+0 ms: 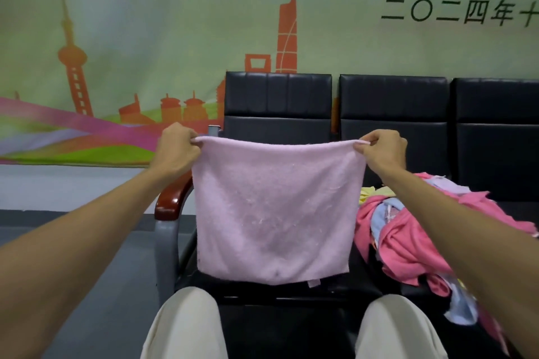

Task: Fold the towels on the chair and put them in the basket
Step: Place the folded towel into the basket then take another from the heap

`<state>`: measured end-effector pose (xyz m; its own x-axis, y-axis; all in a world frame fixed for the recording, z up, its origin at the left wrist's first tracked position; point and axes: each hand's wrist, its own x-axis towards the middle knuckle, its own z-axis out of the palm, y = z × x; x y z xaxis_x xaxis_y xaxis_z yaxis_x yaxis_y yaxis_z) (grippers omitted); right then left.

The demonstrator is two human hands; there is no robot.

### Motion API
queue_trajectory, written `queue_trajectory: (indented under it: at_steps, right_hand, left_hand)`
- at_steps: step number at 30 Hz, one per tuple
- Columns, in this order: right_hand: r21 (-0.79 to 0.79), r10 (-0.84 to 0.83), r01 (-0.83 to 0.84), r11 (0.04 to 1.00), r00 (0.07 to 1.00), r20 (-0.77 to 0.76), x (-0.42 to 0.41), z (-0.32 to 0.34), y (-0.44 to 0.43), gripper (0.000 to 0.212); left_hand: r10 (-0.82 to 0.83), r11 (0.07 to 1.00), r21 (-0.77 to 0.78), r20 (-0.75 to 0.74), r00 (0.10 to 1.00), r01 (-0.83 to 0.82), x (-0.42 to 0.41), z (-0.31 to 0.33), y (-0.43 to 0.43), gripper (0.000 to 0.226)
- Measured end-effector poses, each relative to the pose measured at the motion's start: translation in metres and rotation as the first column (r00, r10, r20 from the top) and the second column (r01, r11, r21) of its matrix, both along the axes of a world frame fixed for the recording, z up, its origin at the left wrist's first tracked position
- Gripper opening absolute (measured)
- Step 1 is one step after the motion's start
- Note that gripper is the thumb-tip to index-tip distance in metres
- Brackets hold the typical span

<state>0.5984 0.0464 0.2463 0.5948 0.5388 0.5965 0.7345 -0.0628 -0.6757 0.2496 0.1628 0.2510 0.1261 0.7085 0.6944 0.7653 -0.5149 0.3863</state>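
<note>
Pale pink terry cloth hangs in front of the person: a towel (274,213) held up by its two top corners over the black seat of the chair (277,102). The left hand (178,148) pinches the left corner between thumb and curled fingers, and the right hand (379,148) pinches the right corner the same way. The top edge runs nearly level between them, with a slight sag. The lower edge hangs just above the seat, and a small tag shows at the bottom.

The step in hand looks like squaring the towel up before the first fold. To do it well, the person should keep both pinches right at the corners and pull gently apart so the top edge goes taut and the cloth hangs flat. Then the two held corners can be brought together, or the towel lowered onto the seat and folded in half, with edges matched before pressing the crease.

The pile of towels (408,230), bright pink, blue and yellow, lies on the next seat to the right, close to the hanging one; the fold should stay clear of it. The wooden armrest (172,201) stands to the left. The basket is not in view.
</note>
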Motion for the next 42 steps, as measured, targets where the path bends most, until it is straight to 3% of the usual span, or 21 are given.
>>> queue_trajectory:
  at_steps: [3, 8, 11, 16, 25, 27, 30, 33, 35, 38, 40, 42]
  right_hand:
    - [0.040, 0.016, -0.018, 0.999, 0.999, 0.047, -0.002, 0.007, -0.006, 0.007]
    - [0.189, 0.056, -0.066, 0.980, 0.997, 0.058, -0.005, 0.010, -0.011, 0.009]
    - [0.186, 0.049, -0.057, 0.981, 0.998, 0.051, -0.007, 0.004, -0.013, 0.016]
    - [0.212, 0.066, -0.062, 0.975, 0.998, -0.013, -0.009, -0.005, -0.022, 0.017]
    - [0.279, 0.036, -0.003, 0.960, 0.993, -0.114, -0.008, -0.006, -0.017, 0.016]
    - [0.289, 0.042, -0.004, 0.957, 0.991, -0.124, -0.006, -0.006, -0.010, 0.016]
    - [0.208, 0.018, 0.003, 0.978, 0.995, -0.101, 0.003, -0.012, 0.006, 0.019]
    - [0.052, -0.014, 0.019, 0.998, 0.996, -0.082, 0.020, -0.032, 0.032, 0.019]
    - [-0.046, -0.032, 0.028, 0.999, 0.996, -0.088, 0.033, -0.054, 0.055, 0.018]
    - [-0.153, -0.030, 0.012, 0.988, 0.993, -0.117, 0.046, -0.092, 0.093, 0.016]
    - [-0.211, -0.010, -0.021, 0.977, 0.989, -0.148, 0.055, -0.122, 0.121, 0.016]
    - [-0.281, -0.009, -0.045, 0.959, 0.982, -0.187, 0.065, -0.154, 0.149, 0.013]
  left_hand:
    - [0.028, 0.998, -0.054, -0.067, 0.997, -0.031, 0.000, -0.002, -0.005, 0.021]
    - [0.029, 0.999, -0.023, -0.025, 0.999, -0.030, -0.007, -0.002, -0.006, 0.020]
    - [-0.039, 0.998, -0.053, 0.046, 0.998, 0.042, -0.003, -0.002, -0.013, 0.025]
    - [-0.093, 0.958, -0.229, 0.314, 0.945, 0.171, -0.003, -0.008, -0.017, 0.027]
    - [-0.050, 0.957, -0.233, 0.453, 0.890, 0.172, 0.008, -0.006, -0.010, 0.022]
    - [-0.034, 0.986, -0.141, 0.362, 0.932, 0.091, 0.011, -0.009, -0.003, 0.024]
    - [0.045, 0.999, -0.011, 0.086, 0.995, -0.044, 0.017, -0.025, 0.016, 0.026]
    - [0.109, 0.990, -0.096, 0.004, 0.994, -0.108, 0.026, -0.053, 0.047, 0.024]
    - [0.031, 0.968, -0.251, 0.166, 0.986, 0.012, 0.039, -0.078, 0.067, 0.021]
    - [0.055, 0.843, -0.481, 0.524, 0.850, 0.242, 0.066, -0.122, 0.099, 0.022]
    - [0.113, 0.777, -0.551, 0.598, 0.794, 0.304, 0.083, -0.158, 0.126, 0.024]
    - [0.148, 0.750, -0.596, 0.575, 0.805, 0.287, 0.098, -0.192, 0.152, 0.025]
